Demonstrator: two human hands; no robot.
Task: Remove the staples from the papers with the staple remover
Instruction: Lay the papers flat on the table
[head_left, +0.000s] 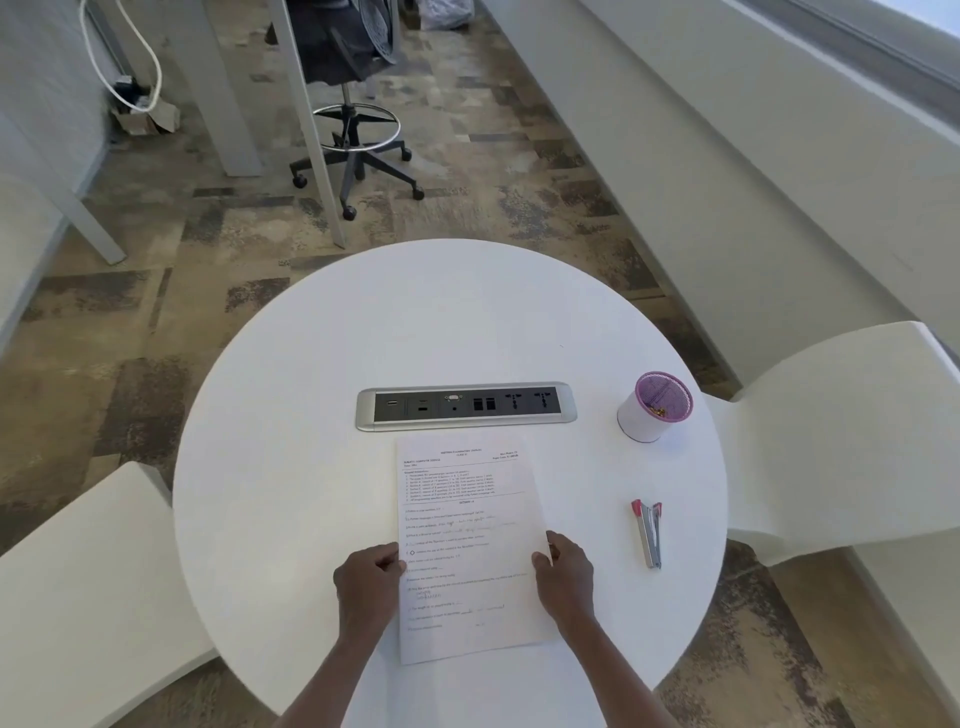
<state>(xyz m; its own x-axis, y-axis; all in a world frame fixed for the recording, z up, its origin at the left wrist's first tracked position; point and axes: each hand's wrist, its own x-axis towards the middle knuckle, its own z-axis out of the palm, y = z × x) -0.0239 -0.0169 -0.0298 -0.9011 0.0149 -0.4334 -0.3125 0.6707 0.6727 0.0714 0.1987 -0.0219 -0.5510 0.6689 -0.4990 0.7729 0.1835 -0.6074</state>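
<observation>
A printed set of papers (467, 525) lies flat on the round white table (311, 415), just below the socket strip. My left hand (368, 582) grips the papers' left edge, thumb on top. On the opposite edge my right hand (565, 577) holds them the same way. The staple remover (649, 532), metal with pink ends, lies on the table to the right of the papers, apart from both hands. No staple is visible at this distance.
A silver and black socket strip (466, 408) is set into the table's middle. A white cup with a purple rim (655, 407) stands at the right. White chairs (852, 436) flank the table; an office chair (353, 104) stands beyond.
</observation>
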